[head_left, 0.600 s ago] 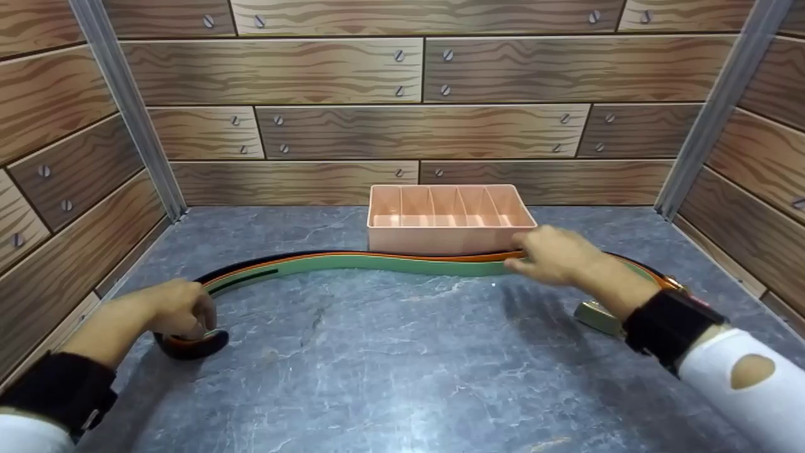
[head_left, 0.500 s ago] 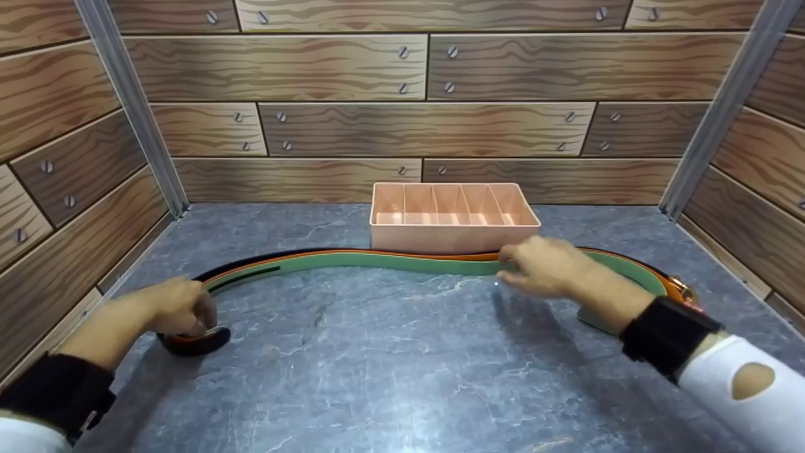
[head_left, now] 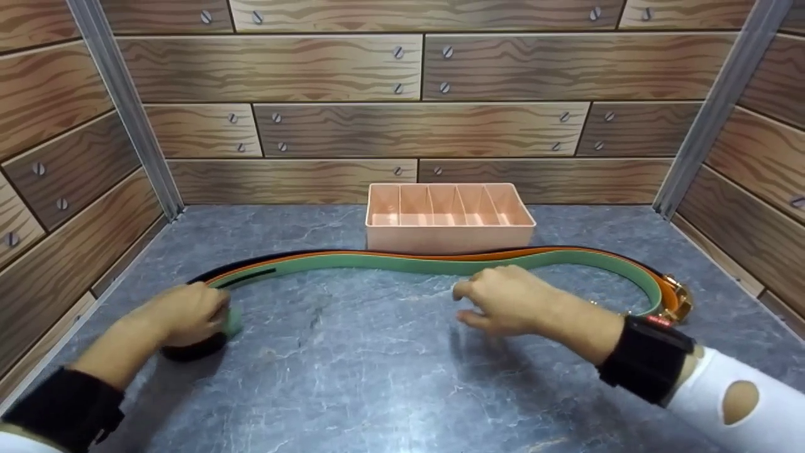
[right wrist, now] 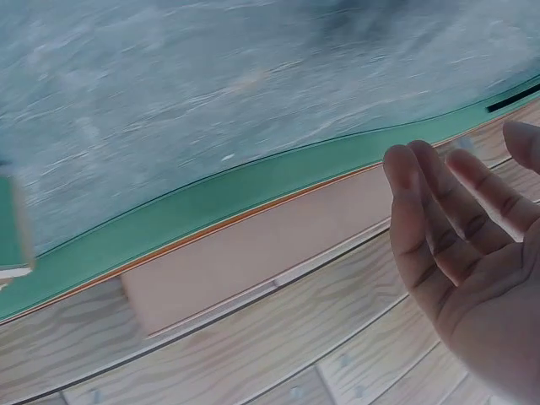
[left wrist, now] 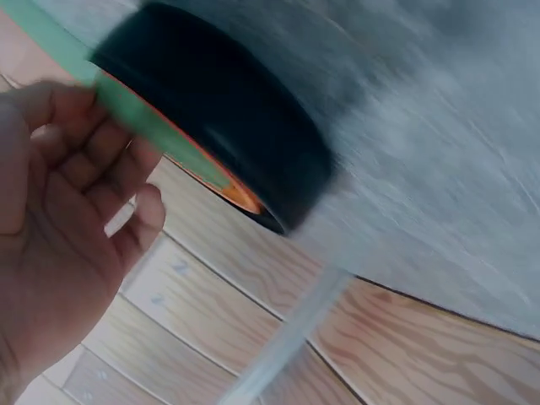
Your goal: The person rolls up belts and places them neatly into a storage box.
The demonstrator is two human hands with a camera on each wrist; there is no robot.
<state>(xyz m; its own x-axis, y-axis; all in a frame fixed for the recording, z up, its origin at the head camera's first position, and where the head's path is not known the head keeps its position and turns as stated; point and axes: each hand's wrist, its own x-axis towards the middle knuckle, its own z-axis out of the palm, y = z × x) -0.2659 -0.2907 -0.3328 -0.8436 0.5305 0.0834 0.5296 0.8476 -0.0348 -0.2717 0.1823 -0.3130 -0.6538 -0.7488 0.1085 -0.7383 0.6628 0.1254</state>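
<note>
Black, orange and green belts [head_left: 402,263] stand on edge, layered together in a long curve, the green one innermost. Gold buckles [head_left: 678,302] lie at the right end. At the left end, the belts bend round into a loop, whose black outer side [left wrist: 219,110] fills much of the left wrist view. My left hand [head_left: 192,311] pinches the green belt there, and a bit of green [head_left: 233,322] shows past the fingers. My right hand [head_left: 506,299] hovers in front of the belts with relaxed fingers and holds nothing; its fingers [right wrist: 422,211] show apart from the belts.
Behind the belts stands a pink box [head_left: 449,239] with several compartments, close against the belts' middle. The grey marbled tabletop [head_left: 377,377] meets wood-patterned walls [head_left: 352,129] at the back and sides.
My right hand has moved left and nearer, away from the belts in front of the box. My left hand has shifted slightly, and green belt now shows beyond its fingers.
</note>
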